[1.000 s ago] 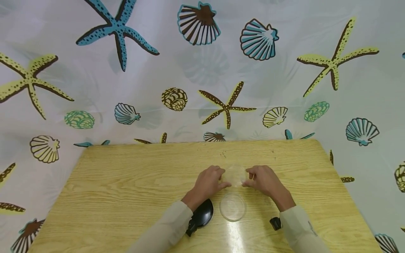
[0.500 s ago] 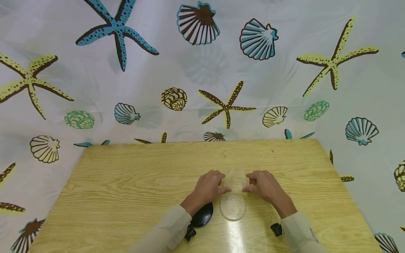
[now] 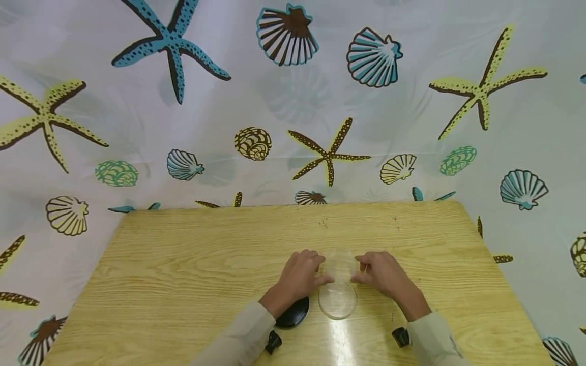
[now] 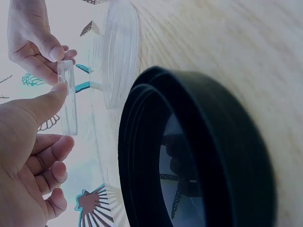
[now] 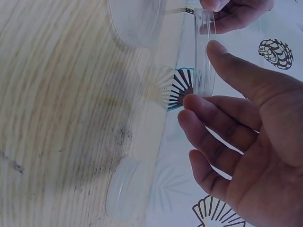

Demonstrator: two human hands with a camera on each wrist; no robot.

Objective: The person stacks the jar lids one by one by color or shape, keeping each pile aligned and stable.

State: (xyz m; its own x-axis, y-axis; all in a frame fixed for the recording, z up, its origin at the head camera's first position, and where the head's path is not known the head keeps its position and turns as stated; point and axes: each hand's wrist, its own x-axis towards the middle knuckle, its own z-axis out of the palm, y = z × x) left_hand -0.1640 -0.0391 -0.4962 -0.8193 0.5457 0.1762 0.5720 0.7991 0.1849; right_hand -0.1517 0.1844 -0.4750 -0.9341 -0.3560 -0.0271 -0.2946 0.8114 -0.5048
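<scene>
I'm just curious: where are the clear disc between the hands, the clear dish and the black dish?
Clear disc point(image 4: 70, 111): left wrist view, on its edge, seen side-on.
Clear dish point(image 3: 338, 301): head view, on its bare middle.
Black dish point(image 3: 295, 313): head view, on its visible shiny part.

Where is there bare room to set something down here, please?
The table looks bare between its left edge and the left sleeve, and between the right sleeve and right edge. The middle is crowded: left hand and right hand hold a thin clear piece near a clear round piece and a black round piece.
</scene>
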